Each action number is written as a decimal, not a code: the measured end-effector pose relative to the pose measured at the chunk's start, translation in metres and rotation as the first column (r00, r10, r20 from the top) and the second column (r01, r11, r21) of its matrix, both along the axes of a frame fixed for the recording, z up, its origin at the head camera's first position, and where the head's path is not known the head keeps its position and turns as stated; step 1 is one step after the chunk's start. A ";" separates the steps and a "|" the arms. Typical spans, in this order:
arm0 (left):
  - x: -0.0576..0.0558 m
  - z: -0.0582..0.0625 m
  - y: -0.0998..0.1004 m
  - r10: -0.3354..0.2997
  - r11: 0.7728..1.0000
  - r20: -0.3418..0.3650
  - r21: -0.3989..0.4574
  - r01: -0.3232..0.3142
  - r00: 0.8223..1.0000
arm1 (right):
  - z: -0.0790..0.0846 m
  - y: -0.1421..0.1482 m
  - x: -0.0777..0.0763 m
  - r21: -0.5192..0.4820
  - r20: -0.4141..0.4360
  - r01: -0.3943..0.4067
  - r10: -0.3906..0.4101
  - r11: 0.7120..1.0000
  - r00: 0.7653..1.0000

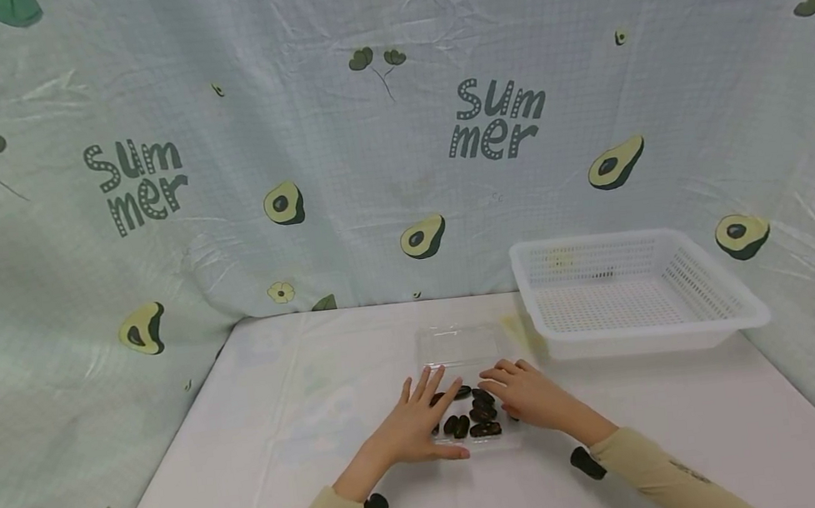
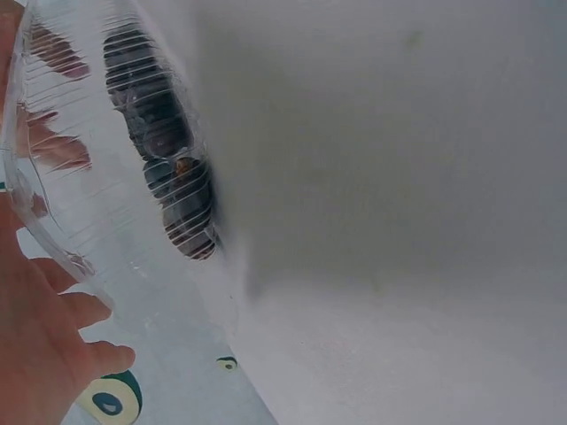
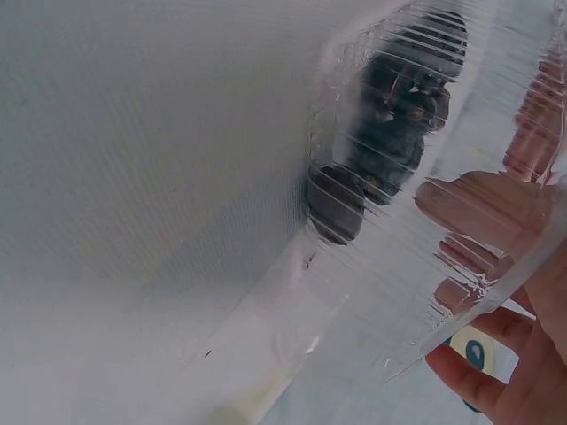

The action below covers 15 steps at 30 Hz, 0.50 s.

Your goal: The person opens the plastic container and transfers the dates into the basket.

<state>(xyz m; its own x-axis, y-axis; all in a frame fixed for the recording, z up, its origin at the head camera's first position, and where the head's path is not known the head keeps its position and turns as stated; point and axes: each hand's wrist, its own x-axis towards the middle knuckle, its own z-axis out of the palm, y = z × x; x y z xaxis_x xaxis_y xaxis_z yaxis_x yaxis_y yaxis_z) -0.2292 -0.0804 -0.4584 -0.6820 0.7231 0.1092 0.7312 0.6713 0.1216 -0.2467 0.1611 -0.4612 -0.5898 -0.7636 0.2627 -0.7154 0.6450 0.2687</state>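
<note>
A clear plastic clamshell box (image 1: 493, 443) sits on the table with its lid laid back, holding several dark, glossy oval fruits (image 1: 482, 415) that look like dates. My left hand (image 1: 414, 425) spreads its fingers over the box's left side, covering some fruits; its thumb points right along the near edge. From the right, my right hand (image 1: 533, 395) reaches over the box with bent, loose fingers, fingertips near the back fruits. In the right wrist view, one finger (image 3: 483, 208) shows through the ribbed wall, and no fruit is visibly pinched. Dark fruits (image 2: 164, 133) lie along the bottom in the left wrist view.
The transparent lid (image 1: 459, 344) lies behind the box. A white perforated basket (image 1: 651, 335) stands at the back right of the white table (image 1: 283, 419). A printed curtain (image 1: 335, 145) surrounds the table's back and sides. Both wrists carry small black devices.
</note>
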 end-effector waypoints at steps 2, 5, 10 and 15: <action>-0.001 -0.001 0.000 0.014 1.000 0.007 -0.011 -0.014 1.000 | 0.000 -0.001 -0.001 0.006 0.004 -0.001 0.001 1.000 1.000; -0.002 -0.002 0.001 0.038 0.999 0.019 -0.029 -0.038 0.999 | -0.001 -0.002 -0.003 0.011 -0.005 -0.013 0.013 1.000 1.000; -0.004 -0.003 0.002 0.087 0.995 0.070 -0.045 -0.084 0.994 | -0.003 -0.003 -0.005 0.066 0.002 -0.010 0.010 0.998 1.000; -0.007 -0.005 0.003 0.124 0.991 0.083 -0.062 -0.120 0.989 | -0.005 -0.005 -0.008 0.117 0.027 -0.003 0.000 0.993 1.000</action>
<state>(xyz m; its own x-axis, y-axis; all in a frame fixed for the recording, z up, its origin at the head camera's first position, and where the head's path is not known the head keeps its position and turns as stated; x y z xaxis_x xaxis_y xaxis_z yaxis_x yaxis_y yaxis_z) -0.2361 -0.0774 -0.4637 -0.7706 0.6373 0.0076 0.6318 0.7623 0.1402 -0.2544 0.1560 -0.4667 -0.5943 -0.7890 0.1557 -0.7243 0.6093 0.3228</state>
